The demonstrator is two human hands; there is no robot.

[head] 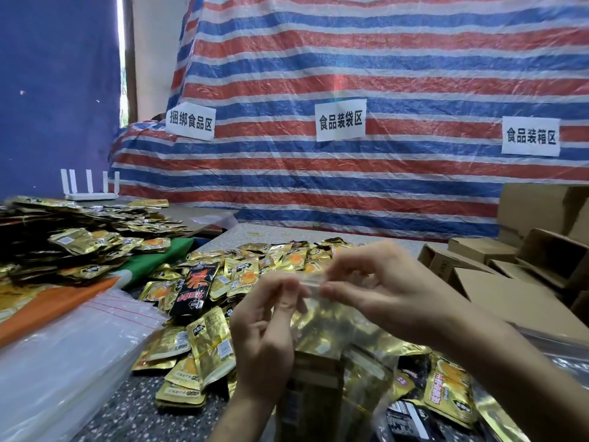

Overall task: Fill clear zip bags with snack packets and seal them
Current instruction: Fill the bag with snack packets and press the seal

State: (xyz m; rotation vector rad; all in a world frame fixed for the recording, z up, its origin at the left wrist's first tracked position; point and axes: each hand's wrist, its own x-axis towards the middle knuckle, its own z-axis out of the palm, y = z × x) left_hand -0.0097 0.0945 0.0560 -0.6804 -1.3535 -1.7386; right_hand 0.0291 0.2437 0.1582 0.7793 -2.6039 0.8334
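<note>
Fingertips of our left hand (264, 330) and right hand (382, 288) pinch the top strip of the clear zip bag (322, 320) at centre frame. We hold it upright, likely so the gold contents sit below the seal. Loose snack packets (207, 346) wait left of centre. Blur hides whether the zip is closed, and the bag's lower part is lost toward the lower edge.

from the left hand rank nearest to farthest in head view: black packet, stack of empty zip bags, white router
1. black packet, just left of the left hand
2. stack of empty zip bags, lower left
3. white router, far back left
</note>
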